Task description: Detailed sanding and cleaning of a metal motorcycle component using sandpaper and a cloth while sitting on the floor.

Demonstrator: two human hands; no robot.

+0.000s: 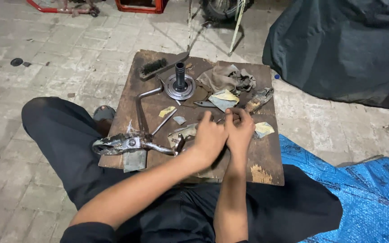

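Observation:
My left hand (209,137) and my right hand (239,130) meet over the middle of a dark wooden board (266,155). Their fingers are curled together around something small that I cannot make out. A greasy metal lever assembly (133,144) lies just left of my left hand. A round metal hub with an upright shaft (180,85) stands at the far middle of the board. Scraps of sandpaper (223,99) and a dirty rag (226,78) lie beyond my hands.
A wire brush (154,66) rests at the board's far left corner, and a bent metal rod (142,101) lies on the left. A dark cover (338,45) hangs at the right, a blue tarp (352,189) lies beside my leg. Brick paving (46,54) surrounds the board.

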